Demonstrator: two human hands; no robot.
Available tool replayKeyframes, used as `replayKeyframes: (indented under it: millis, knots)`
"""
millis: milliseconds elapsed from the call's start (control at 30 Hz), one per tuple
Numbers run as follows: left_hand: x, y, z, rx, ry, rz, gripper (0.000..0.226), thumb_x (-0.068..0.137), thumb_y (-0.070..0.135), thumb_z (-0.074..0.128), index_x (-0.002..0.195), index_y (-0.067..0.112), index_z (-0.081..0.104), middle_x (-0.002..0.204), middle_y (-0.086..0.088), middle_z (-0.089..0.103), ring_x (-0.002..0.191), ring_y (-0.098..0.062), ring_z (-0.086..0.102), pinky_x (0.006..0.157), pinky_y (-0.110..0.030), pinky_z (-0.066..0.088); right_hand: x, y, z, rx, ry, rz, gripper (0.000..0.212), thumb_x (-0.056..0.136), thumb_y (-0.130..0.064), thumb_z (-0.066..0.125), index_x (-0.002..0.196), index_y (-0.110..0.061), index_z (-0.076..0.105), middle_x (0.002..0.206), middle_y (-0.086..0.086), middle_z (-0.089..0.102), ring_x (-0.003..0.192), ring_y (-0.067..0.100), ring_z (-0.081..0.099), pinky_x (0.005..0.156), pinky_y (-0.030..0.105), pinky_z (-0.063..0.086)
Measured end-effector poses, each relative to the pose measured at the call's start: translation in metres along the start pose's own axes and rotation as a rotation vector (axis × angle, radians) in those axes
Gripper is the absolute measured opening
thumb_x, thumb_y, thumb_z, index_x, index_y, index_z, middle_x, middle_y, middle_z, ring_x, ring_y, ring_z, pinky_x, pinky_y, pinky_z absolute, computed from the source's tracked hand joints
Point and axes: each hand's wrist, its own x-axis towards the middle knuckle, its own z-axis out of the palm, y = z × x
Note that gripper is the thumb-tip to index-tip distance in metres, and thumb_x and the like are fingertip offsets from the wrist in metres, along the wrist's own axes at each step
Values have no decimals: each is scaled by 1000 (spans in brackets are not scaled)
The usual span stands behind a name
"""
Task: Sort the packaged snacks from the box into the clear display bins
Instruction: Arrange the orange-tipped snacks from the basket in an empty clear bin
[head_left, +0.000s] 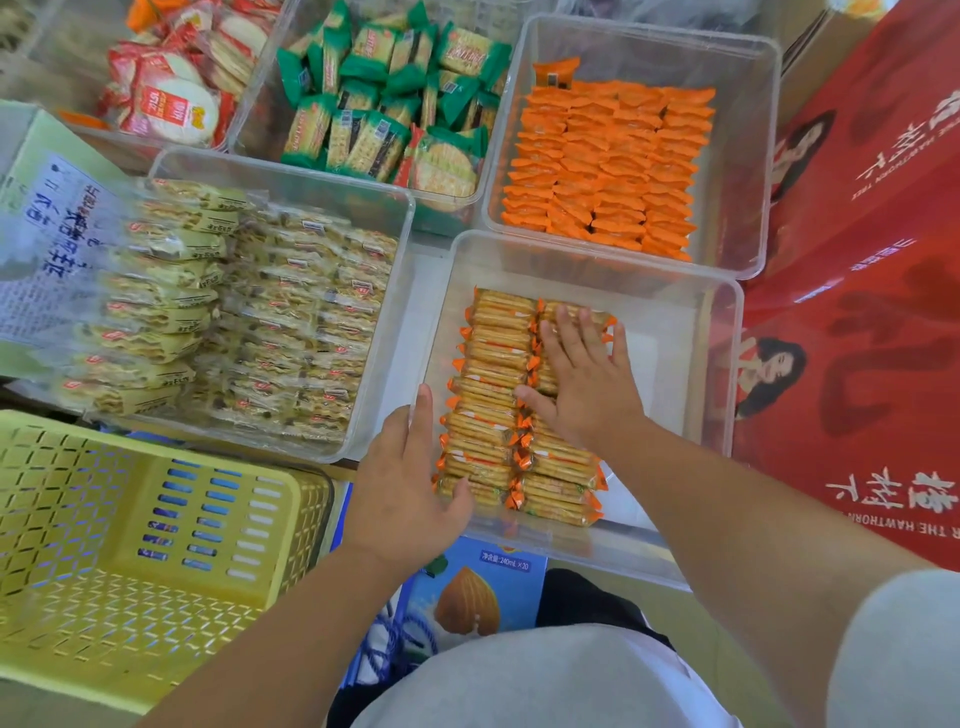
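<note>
Two neat rows of orange-ended cracker packets (491, 384) lie in the near clear bin (670, 332). My right hand (584, 382) rests flat on the right row, fingers spread, holding nothing. My left hand (408, 480) grips the bin's left wall near its front corner, thumb over the rim and fingers against the packets' ends. The right half of this bin's floor is bare.
A clear bin of yellow packets (270, 312) sits to the left, bins of orange packets (608, 166), green packets (379, 104) and red-and-white rice crackers (171, 88) behind. An empty yellow basket (130, 545) is at lower left, red cartons (857, 260) on the right, a blue carton (478, 587) below.
</note>
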Motion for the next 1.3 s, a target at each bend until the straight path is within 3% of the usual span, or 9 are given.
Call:
replayKeyframes:
  millis: [333,667,767,900,1000,1067,1167,1233,1300]
  knots:
    - [0,1,0,4,9,13,104,82,49,55,163,12,1,146,-16,43,127,-33,49,100,-48,49,10,-16,-8,63,41,-25,96,88,-85,1,161,-24,-10,169,10,-13,155,31,-14,118,62,-16]
    - [0,-2,1,13,11,21,104,82,48,57,164,12,3,143,-14,45,123,-31,51,96,-45,50,27,-36,-1,41,-119,-76,97,77,-91,-7,157,-38,-17,162,-5,-35,147,31,-36,114,70,-12]
    - [0,-2,1,17,18,23,104,82,46,60,164,9,8,138,-14,48,118,-31,53,91,-44,52,28,-35,-10,67,-160,-95,95,80,-90,-3,158,-37,-17,162,-4,-35,147,31,-36,115,68,-14]
    - [0,-1,1,0,28,15,104,81,46,59,164,9,9,137,-11,47,116,-28,53,89,-43,52,-3,-24,-19,227,25,7,88,89,-83,9,159,-35,-15,165,0,-28,150,28,-31,119,60,-17]
    - [-1,-1,1,-9,26,2,105,80,48,58,164,10,8,136,-10,46,116,-27,53,91,-43,52,-46,-18,-19,275,-11,96,90,91,-82,18,155,-35,-24,160,6,-39,148,35,-34,116,61,-15]
    - [-1,-2,1,-13,28,0,105,79,48,58,164,9,10,135,-10,47,116,-28,54,91,-44,52,-69,-19,-16,378,-151,267,103,90,-79,37,155,-31,-27,159,13,-39,148,45,-27,119,60,-6]
    - [-1,-1,1,-15,27,-7,105,78,48,57,164,9,10,135,-11,47,115,-29,54,90,-44,53,-87,-23,-21,945,-376,595,111,94,-60,57,156,-21,-26,169,13,-8,154,40,4,123,50,21]
    - [0,-1,2,-12,35,-16,106,78,50,56,164,11,8,136,-10,46,115,-28,54,89,-43,52,-93,-27,-23,1131,-426,654,107,97,-53,58,156,-21,-26,167,6,21,146,33,35,113,46,41]
    - [0,-1,3,-15,43,-19,105,79,49,56,164,11,8,136,-9,46,115,-28,53,90,-44,52,-95,-30,-25,1134,-449,630,105,97,-53,58,157,-25,-24,161,3,36,137,30,47,109,47,46]
